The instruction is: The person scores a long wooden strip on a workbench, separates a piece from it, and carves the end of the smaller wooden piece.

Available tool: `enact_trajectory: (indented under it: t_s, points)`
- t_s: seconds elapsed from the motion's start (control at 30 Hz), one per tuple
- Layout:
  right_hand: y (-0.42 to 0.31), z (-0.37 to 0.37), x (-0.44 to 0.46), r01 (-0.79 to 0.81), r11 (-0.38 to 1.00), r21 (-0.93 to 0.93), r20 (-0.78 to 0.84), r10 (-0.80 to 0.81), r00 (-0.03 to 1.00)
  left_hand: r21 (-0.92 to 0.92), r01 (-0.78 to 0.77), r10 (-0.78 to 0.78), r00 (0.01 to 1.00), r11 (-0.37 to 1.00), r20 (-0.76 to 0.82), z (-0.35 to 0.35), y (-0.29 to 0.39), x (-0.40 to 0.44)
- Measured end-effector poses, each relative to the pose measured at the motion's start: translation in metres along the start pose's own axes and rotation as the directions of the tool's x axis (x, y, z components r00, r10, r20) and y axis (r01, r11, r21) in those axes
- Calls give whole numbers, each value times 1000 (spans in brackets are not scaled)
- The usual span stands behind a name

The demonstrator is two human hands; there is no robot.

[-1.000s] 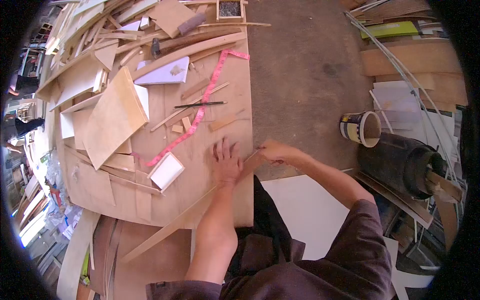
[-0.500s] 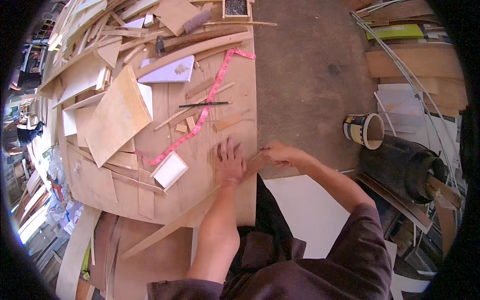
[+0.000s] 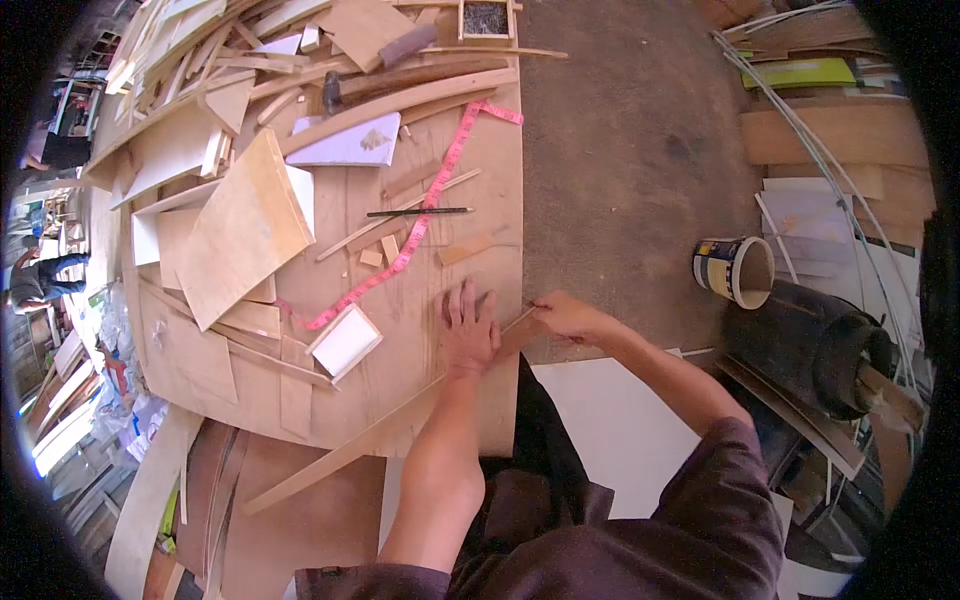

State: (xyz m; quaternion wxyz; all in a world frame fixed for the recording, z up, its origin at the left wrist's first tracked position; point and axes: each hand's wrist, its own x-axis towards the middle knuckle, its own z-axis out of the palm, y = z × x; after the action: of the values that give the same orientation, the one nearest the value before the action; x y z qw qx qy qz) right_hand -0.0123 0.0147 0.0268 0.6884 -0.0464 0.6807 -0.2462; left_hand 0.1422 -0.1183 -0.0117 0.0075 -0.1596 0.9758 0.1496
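Note:
A long, thin wooden strip (image 3: 325,462) lies slantwise across the corner of the plywood-topped table (image 3: 430,290), its lower left end jutting past the edge. My left hand (image 3: 468,328) rests flat on the table with fingers spread, its heel and thumb against the strip. Just off the table's right edge, my right hand (image 3: 572,318) is closed around the strip's upper end; whether anything else is in those fingers is hidden. A small open box with a white base (image 3: 346,344) sits left of my left hand. Beyond the hands lie a pink tape measure (image 3: 408,250) and a dark pencil (image 3: 418,211).
Wood offcuts and a square board (image 3: 245,235) crowd the table's left and far side, with a hammer (image 3: 332,92) among them. A small nail box (image 3: 487,18) stands at the far edge. On the floor to the right are a bucket (image 3: 710,268) and a black roll (image 3: 815,335).
The view has shifted slightly, so the table appears a little lower and further right. Both hands keep their places on and around the strip.

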Motion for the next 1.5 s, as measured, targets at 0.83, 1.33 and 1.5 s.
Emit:
enact_trajectory:
  t_s: [0.83,1.33,1.5]
  points:
    - [-36,5,-108,14,999,47,-55,-12,998,-14,19,-19,1000,1000,-6,4,3,-1]
    - [-19,3,-76,-16,977,211,-28,22,999,-23,29,-28,999,999,32,3,3,-3]
    - [2,0,-30,-49,971,233,50,38,998,-2,24,-24,997,1000,74,6,4,-6]
